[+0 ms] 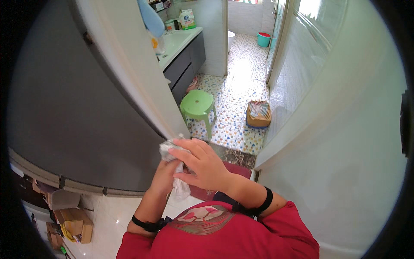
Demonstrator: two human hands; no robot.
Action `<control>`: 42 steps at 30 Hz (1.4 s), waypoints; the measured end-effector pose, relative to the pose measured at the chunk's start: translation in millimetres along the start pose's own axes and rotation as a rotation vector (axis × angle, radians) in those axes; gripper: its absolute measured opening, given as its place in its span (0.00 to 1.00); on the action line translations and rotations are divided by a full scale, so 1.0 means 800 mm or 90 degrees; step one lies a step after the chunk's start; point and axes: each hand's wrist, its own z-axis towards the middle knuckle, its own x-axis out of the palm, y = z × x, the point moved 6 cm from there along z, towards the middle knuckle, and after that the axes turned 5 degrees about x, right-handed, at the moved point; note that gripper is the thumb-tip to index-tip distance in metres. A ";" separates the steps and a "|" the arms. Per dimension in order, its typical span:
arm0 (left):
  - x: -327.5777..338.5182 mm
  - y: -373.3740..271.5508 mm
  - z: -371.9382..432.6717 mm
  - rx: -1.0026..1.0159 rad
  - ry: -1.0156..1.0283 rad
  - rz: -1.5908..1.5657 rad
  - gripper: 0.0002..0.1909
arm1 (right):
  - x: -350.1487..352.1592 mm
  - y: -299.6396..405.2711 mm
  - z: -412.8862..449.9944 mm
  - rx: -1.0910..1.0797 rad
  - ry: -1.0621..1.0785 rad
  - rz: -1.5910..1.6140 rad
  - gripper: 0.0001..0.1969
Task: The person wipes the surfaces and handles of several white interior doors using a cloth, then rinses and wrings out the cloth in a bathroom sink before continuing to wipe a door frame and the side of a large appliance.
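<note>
Both of my hands are together in front of my body, in the middle of the view. A crumpled white cloth or tissue [181, 187] is bunched between them. One wad of it sticks out above the fingers, and a loose end hangs below. My left hand [164, 176] grips it from the left, its fingers mostly hidden behind the cloth and the other hand. My right hand [205, 163] lies over it from the right, with fingertips on the upper wad. Whether it is cloth or paper is hard to tell.
Ahead is a bathroom doorway with a dark stone threshold [234, 155] and a red mat [237, 170]. Inside stand a green plastic stool [198, 100], a lined waste box [258, 116], a washbasin cabinet [181, 71] and a teal bucket [264, 40]. Cardboard boxes [76, 223] lie lower left.
</note>
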 end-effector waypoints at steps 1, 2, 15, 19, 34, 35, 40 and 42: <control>0.006 -0.004 0.024 0.006 -0.004 0.000 0.19 | -0.009 -0.017 0.007 -0.006 0.001 0.003 0.23; 0.015 -0.008 0.049 -0.011 -0.030 -0.151 0.18 | -0.007 -0.035 0.010 -0.021 0.103 0.007 0.24; 0.142 -0.007 0.295 -0.057 0.116 -0.421 0.23 | -0.099 -0.258 0.069 0.191 0.091 -0.080 0.20; 0.161 -0.009 0.371 -0.039 0.117 -0.383 0.23 | -0.140 -0.319 0.092 0.237 0.024 0.035 0.19; 0.031 -0.107 0.698 -0.009 -0.015 -0.367 0.22 | -0.269 -0.784 -0.216 1.102 -0.490 0.276 0.19; 0.024 -0.112 0.712 -0.016 -0.018 -0.363 0.22 | -0.259 -0.785 -0.246 1.182 -0.489 0.295 0.18; -0.002 -0.132 0.790 0.046 -0.105 -0.321 0.22 | -0.223 -0.809 -0.382 1.502 -0.589 0.467 0.11; -0.010 -0.140 0.820 0.071 -0.109 -0.318 0.22 | -0.229 -0.833 -0.368 1.545 -0.527 0.378 0.08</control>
